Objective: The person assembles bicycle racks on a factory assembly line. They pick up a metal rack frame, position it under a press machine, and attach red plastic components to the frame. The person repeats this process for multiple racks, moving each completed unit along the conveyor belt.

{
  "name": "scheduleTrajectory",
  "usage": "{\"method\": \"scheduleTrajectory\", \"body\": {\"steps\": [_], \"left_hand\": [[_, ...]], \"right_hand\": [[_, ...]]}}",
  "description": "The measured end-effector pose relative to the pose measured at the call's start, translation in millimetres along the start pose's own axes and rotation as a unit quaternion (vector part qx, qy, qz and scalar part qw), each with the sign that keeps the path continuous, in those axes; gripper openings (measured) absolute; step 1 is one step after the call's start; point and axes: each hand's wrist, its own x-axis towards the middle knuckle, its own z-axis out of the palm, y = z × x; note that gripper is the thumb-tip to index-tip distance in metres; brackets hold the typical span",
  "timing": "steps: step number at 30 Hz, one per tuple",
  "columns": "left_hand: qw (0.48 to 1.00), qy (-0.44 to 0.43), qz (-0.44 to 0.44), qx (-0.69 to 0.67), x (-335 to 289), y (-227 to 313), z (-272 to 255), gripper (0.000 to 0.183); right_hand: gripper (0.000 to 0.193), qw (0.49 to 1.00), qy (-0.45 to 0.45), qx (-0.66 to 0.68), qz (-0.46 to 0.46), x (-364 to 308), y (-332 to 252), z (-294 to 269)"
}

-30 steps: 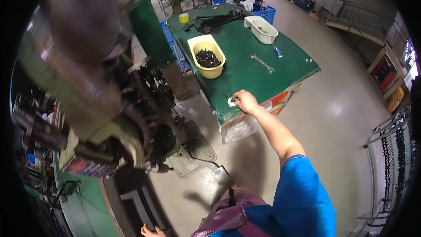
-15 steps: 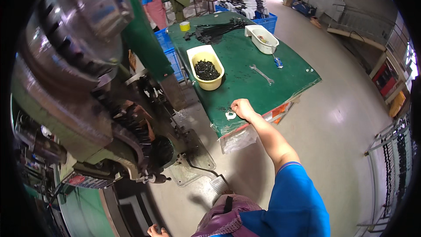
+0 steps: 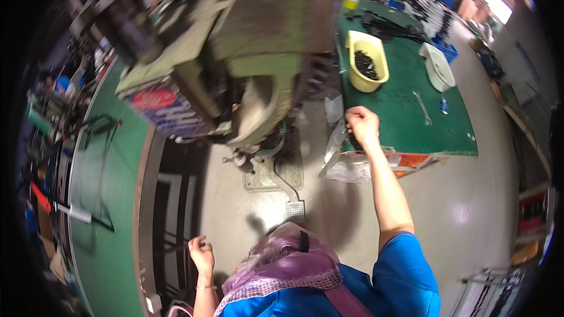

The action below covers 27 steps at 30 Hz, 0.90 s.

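Two hands in view: right hand (image 3: 362, 124) is curled at the near left corner of the green table (image 3: 411, 111), fingers closed over the edge; can't tell if it grips anything. Left hand (image 3: 201, 254) hangs low by the floor, fingers loosely half-open, holding nothing. Yellow tub (image 3: 367, 61) of dark parts sits further up the table, beside the big green machine (image 3: 247, 41).

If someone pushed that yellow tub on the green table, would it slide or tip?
The yellow tub would probably slide: it looks low and wide. The dark small parts inside likely make it heavy. The green table looks flat.
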Motion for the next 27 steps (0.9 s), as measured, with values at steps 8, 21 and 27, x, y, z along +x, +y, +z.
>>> {"method": "scheduleTrajectory", "body": {"steps": [8,21,27], "left_hand": [[0.999,-0.024,-0.005,-0.027,-2.0,31.0,14.7,0.027],[0.990,0.004,-0.131,-0.046,-26.4,9.1,10.6,0.026],[0.995,0.045,-0.094,-0.010,-32.3,16.5,1.5,0.026]], "right_hand": [[0.018,0.921,-0.326,0.212,0.005,-94.5,-63.3,164.0],[0.013,0.937,-0.331,0.104,0.040,-90.3,-68.2,185.1],[0.008,0.932,-0.287,0.111,0.192,-71.9,-46.3,198.6]]}}
